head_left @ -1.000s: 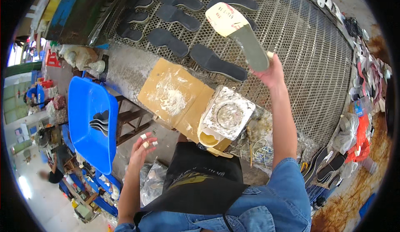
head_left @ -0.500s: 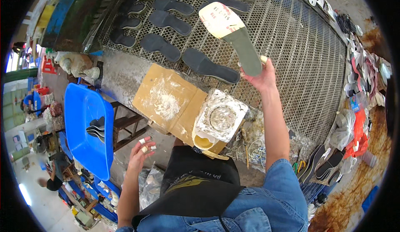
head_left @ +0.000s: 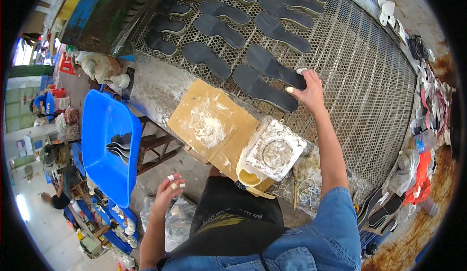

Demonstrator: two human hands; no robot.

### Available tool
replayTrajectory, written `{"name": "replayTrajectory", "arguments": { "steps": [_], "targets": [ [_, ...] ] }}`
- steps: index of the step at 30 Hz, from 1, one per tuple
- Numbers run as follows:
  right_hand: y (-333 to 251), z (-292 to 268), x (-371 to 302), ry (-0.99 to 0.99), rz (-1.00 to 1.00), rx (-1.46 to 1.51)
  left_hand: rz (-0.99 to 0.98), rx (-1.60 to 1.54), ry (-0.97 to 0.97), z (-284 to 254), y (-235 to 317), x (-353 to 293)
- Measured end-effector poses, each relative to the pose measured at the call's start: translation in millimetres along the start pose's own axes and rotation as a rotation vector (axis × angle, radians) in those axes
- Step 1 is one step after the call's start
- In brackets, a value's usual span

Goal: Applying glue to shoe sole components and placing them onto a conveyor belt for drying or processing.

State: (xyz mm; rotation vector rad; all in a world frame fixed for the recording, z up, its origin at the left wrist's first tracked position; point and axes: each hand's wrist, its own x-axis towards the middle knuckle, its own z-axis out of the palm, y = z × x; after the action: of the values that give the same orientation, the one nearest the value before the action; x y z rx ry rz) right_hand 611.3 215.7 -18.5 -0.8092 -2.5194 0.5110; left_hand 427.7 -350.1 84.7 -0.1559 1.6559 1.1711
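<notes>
Left to right:

Blue tub at 9 o'clock, sitting on a wooden stand; a few dark soles stacked inside, at least 3, exact count unclear.

Left hand at 7 o'clock, hanging free over the floor, fingers loosely spread, holding nothing. White tape on 3 fingertips. Just below it, a clear plastic bag on the floor.

Tan board at centre, 1 piece, smeared white with glue residue. Touching its right edge: 1 glue pot, squarish white-crusted lid with a round ring mark, yellow glue showing at the lower rim.

Wire mesh surface runs 11 to 3 o'clock. Dark grey insoles lie on it in rough rows, about 14 in view, some cut off by the top edge.

Right hand at 1 o'clock, palm down, fingers pressed flat on the end of one dark insole. That insole lies flat on the mesh in the front row, just beside the nearest one. Fingertips taped white here too.

Far right, 3 to 4 o'clock: heap of mixed shoe parts and clear bags with red and orange pieces; too jumbled to count.
</notes>
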Motion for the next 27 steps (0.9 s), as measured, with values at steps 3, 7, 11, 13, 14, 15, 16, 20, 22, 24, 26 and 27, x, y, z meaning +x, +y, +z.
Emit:
{"name": "replayTrajectory", "arguments": {
  "steps": [3,7,11,13,14,15,16,20,22,24,26,27],
  "targets": [
    [3,9,24,0.038,0.426,0.396,-0.021,-0.008,0.026,1,-1,1],
    [5,10,63,0.179,0.309,0.030,-0.009,-0.044,0.037,-2,2,0],
    [17,16,100,0.167,0.202,-0.336,-0.050,-0.036,0.074,-11,-12,-2],
    [52,20,103,0.111,0.152,-0.242,-0.046,-0.040,0.046,-8,-14,8],
    [47,17,104,0.120,0.154,-0.017,-0.044,-0.043,0.048,-9,-13,5],
    [43,13,104,0.129,0.156,0.204,-0.043,-0.045,0.047,-9,-11,3],
    [41,5,104,-0.007,0.429,0.472,-0.044,-0.042,0.047,-11,-11,2],
    [51,-11,72,-0.069,0.745,1.452,-0.053,-0.071,0.018,-12,-13,5],
    [42,-14,59,-0.059,0.833,1.759,-0.069,-0.071,0.013,-9,-13,12],
    [21,-25,56,0.024,0.884,1.807,-0.067,-0.062,0.009,-3,-9,15],
    [19,-29,53,0.109,0.935,1.856,-0.067,-0.054,0.001,-1,-7,16],
    [24,-27,50,0.044,0.856,1.886,-0.065,-0.048,-0.007,-1,-6,17]
  ]
}}
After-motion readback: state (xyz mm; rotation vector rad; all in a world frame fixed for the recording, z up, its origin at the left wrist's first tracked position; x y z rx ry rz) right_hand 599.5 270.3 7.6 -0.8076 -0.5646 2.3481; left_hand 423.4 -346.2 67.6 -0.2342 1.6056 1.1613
